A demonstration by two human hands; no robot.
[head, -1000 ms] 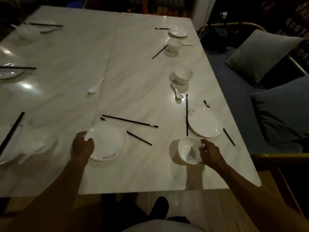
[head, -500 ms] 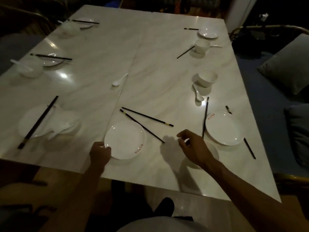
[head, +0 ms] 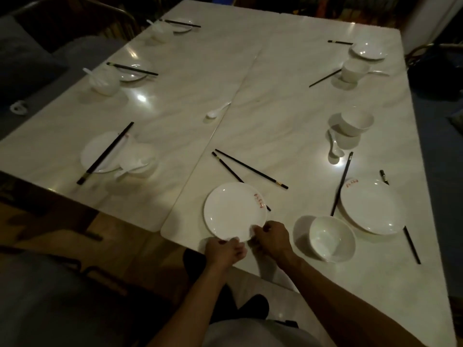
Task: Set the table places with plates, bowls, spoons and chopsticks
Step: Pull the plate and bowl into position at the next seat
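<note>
Both hands, left hand [head: 223, 251], right hand [head: 271, 238], pinching plate [head: 234, 211], red lettering illegible

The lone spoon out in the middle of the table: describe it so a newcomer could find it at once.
Start at the seam that runs down the middle of the pale marble table. About halfway along it lies a small white spoon, handle towards the seam. Unlike the other spoons, it has no bowl, plate or chopsticks beside it.
</note>
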